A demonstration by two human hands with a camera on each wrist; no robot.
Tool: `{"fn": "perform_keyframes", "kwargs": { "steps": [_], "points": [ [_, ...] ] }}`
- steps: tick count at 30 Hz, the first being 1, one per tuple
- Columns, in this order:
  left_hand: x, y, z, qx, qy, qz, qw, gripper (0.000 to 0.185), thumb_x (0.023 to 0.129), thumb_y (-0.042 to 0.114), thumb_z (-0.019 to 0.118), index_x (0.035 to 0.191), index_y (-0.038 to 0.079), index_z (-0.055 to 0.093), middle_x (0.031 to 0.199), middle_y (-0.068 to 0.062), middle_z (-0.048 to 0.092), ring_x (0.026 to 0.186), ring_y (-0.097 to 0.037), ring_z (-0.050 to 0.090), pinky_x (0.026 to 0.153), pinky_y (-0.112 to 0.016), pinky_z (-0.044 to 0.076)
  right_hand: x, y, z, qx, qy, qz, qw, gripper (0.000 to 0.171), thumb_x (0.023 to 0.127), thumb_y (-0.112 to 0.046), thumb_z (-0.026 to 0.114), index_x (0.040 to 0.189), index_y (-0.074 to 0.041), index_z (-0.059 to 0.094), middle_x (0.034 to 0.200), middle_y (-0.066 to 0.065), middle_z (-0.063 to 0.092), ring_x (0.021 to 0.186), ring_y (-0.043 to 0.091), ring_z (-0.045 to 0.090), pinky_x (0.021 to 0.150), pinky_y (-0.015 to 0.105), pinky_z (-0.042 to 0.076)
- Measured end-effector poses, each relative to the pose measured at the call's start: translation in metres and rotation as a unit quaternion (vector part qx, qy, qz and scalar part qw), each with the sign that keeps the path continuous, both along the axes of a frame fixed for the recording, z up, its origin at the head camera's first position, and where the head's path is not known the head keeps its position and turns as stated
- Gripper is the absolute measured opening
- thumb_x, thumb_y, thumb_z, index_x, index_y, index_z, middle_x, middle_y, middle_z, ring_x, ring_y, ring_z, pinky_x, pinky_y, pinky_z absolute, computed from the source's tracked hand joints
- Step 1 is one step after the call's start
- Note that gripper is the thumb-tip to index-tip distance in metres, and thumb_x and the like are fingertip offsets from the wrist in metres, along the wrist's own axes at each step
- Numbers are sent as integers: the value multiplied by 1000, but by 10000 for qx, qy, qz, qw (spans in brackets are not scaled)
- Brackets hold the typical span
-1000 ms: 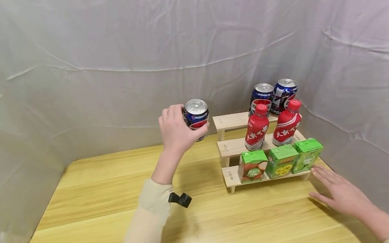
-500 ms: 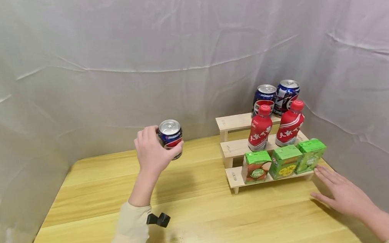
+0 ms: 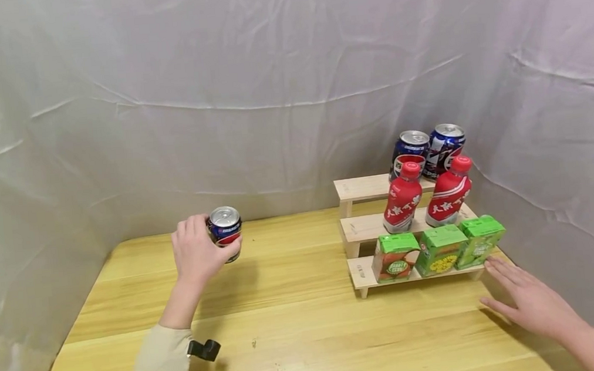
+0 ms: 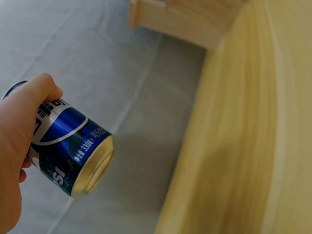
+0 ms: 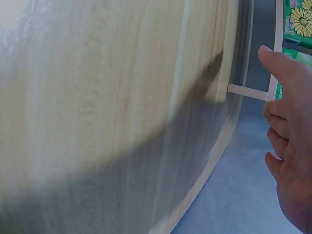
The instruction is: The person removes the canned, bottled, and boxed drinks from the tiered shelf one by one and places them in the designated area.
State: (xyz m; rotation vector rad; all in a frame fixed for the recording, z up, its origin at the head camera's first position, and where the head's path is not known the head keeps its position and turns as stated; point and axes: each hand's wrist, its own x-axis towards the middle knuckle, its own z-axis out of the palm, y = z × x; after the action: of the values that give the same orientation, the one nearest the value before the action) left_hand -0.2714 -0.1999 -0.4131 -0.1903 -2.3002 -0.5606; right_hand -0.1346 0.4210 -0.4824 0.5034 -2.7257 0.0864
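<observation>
My left hand (image 3: 196,248) grips a dark blue soda can (image 3: 226,233) around its side, above the table left of the rack. In the left wrist view the can (image 4: 73,141) shows its gold bottom rim, held clear of the wood. My right hand (image 3: 532,300) lies with fingers straight, its fingertips at the front right corner of the three-tier wooden rack (image 3: 363,271). Nearest those fingertips is a green drink carton (image 3: 479,241). In the right wrist view the right hand (image 5: 292,112) is beside the rack's end leg (image 5: 248,91).
Two more cans stand on the top tier, one a blue can (image 3: 445,152). The middle tier bears two red bottles, including the left bottle (image 3: 402,200). A brown-and-green carton (image 3: 396,259) is on the lowest tier. Grey cloth (image 3: 215,98) hangs behind the table (image 3: 300,338).
My left hand has carried the can leftward and lower, away from the rack. The right hand has stayed by the rack's corner, while the view has shifted slightly.
</observation>
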Motion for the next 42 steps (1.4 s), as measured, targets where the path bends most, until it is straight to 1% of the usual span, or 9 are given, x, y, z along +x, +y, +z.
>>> {"fn": "perform_keyframes", "kwargs": {
  "steps": [8, 14, 17, 19, 24, 27, 32, 37, 42],
  "points": [
    [-9, -30, -17, -466, -568, 249, 9970, 80, 61, 57, 79, 111, -1, 54, 99, -18, 57, 97, -38, 46, 86, -52, 34, 2, -2, 2, -8, -112, -43, 9999, 76, 86, -40, 71, 138, 9, 46, 142, 29, 46, 138, -14, -12, 114, 11, -13],
    [-18, -56, -29, -691, -736, 352, 9943, 84, 61, 58, 79, 113, -3, 53, 100, -20, 57, 99, -39, 45, 85, -54, 33, -2, -1, -1, -5, -28, 47, 10000, 76, 83, -39, 73, 137, 9, 48, 140, 29, 49, 138, -16, -11, 114, 10, -12],
    [-22, -67, -33, -791, -884, 421, 9920, 84, 62, 58, 78, 114, -3, 53, 102, -20, 56, 100, -39, 44, 85, -54, 33, -2, -1, 0, -20, -51, 54, 10000, 76, 84, -39, 72, 137, 9, 48, 141, 29, 48, 137, -16, -11, 114, 11, -12],
    [-24, -75, -36, -823, -1016, 478, 9903, 85, 63, 59, 78, 115, -4, 52, 104, -21, 56, 101, -39, 44, 85, -54, 32, -1, -1, 1, -38, -82, 29, 10000, 75, 85, -40, 71, 137, 9, 48, 141, 29, 48, 137, -16, -12, 114, 10, -12],
    [-28, -91, -42, -725, -1272, 578, 9875, 85, 64, 57, 80, 117, -3, 52, 107, -22, 56, 104, -40, 42, 88, -55, 31, -1, -2, 3, -19, -114, 8, 9999, 75, 85, -41, 71, 137, 9, 48, 140, 29, 48, 137, -16, -12, 113, 10, -13],
    [-28, -99, -44, -703, -1342, 571, 9868, 85, 65, 57, 80, 118, -3, 52, 108, -22, 56, 104, -40, 43, 87, -54, 31, -1, -2, 2, -8, -122, 10, 9999, 75, 85, -41, 71, 136, 9, 49, 140, 29, 48, 137, -16, -12, 113, 10, -13],
    [-30, -105, -46, -785, -1475, 461, 9849, 85, 68, 59, 78, 119, -4, 51, 109, -22, 56, 104, -41, 42, 87, -55, 30, 0, -1, 1, -30, -120, -24, 9999, 75, 85, -40, 72, 136, 9, 49, 141, 29, 48, 137, -16, -12, 113, 10, -12],
    [-31, -111, -50, -913, -1614, 433, 9817, 82, 70, 60, 77, 114, -3, 51, 106, -21, 55, 103, -41, 42, 86, -56, 30, -1, -1, 1, -36, -133, -40, 9999, 76, 84, -40, 72, 137, 8, 48, 142, 28, 47, 137, -16, -12, 113, 10, -12],
    [-32, -116, -52, -1010, -1663, 373, 9802, 81, 71, 63, 75, 112, -2, 50, 106, -21, 55, 103, -40, 41, 86, -55, 29, -2, -1, 1, -54, -114, 9, 9999, 76, 84, -40, 72, 138, 8, 48, 142, 29, 47, 137, -16, -11, 113, 10, -12]
  ]
}}
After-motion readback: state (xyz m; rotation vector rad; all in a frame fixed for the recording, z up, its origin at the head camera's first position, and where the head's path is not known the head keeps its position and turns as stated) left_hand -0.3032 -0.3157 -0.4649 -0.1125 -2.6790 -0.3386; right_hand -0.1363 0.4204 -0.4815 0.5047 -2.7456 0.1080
